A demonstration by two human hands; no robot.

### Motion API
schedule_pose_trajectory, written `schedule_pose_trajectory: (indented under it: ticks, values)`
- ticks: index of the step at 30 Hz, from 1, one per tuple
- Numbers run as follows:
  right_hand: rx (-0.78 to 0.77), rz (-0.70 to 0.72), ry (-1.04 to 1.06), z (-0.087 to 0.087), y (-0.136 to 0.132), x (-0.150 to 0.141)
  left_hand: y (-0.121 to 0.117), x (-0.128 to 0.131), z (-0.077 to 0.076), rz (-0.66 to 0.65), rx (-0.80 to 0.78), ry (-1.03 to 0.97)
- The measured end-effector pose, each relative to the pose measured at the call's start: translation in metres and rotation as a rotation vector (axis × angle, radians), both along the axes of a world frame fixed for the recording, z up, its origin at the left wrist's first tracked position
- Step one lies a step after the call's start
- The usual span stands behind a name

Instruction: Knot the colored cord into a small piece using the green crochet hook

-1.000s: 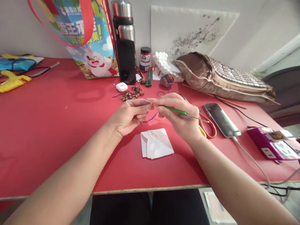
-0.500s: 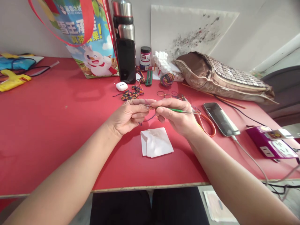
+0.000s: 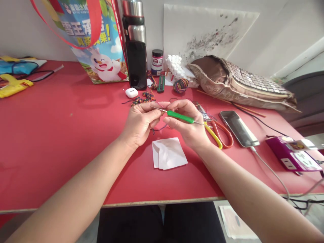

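My right hand (image 3: 188,123) grips a crochet hook with a green handle (image 3: 180,116), its metal tip pointing left toward my left hand. My left hand (image 3: 141,122) is pinched shut on a small bit of multicoloured yarn work, mostly hidden by the fingers; a dark strand (image 3: 159,128) hangs below it. Both hands hover over the red table (image 3: 63,135), just above a folded white paper (image 3: 167,153). A ball of multicoloured yarn (image 3: 180,85) and several small crocheted pieces (image 3: 143,98) lie farther back.
Orange-and-yellow scissors (image 3: 219,133), a phone (image 3: 239,128) on a cable and a purple power strip (image 3: 293,157) lie to the right. A white earbud case (image 3: 131,92), a black flask (image 3: 136,44), a printed bag (image 3: 96,40) and a brown pouch (image 3: 240,84) stand along the back.
My right hand has turned and slid down the hook, so the green handle now shows fully. Both hands have drifted slightly left and up. The scissors, once partly covered, are now exposed.
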State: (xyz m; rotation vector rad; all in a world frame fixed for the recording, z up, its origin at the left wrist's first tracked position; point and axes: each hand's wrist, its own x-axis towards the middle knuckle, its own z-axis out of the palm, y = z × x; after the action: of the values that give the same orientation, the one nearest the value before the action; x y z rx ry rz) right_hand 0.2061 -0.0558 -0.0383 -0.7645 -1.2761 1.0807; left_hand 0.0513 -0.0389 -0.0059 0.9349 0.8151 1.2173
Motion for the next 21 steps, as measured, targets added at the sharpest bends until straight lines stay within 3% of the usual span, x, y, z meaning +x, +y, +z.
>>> schedule_pose_trajectory:
  ticks: [9,17,21]
  values:
    - [0.077,-0.139,-0.294,-0.001,-0.005,-0.004,0.0,0.005,-0.004,0.04,-0.067,-0.031]
    - [0.074,-0.293,-0.328,0.001,-0.006,-0.007,-0.003,0.011,-0.005,0.04,-0.054,-0.037]
    - [0.073,-0.303,-0.335,0.002,-0.004,-0.006,-0.003,0.011,-0.006,0.006,-0.054,-0.058]
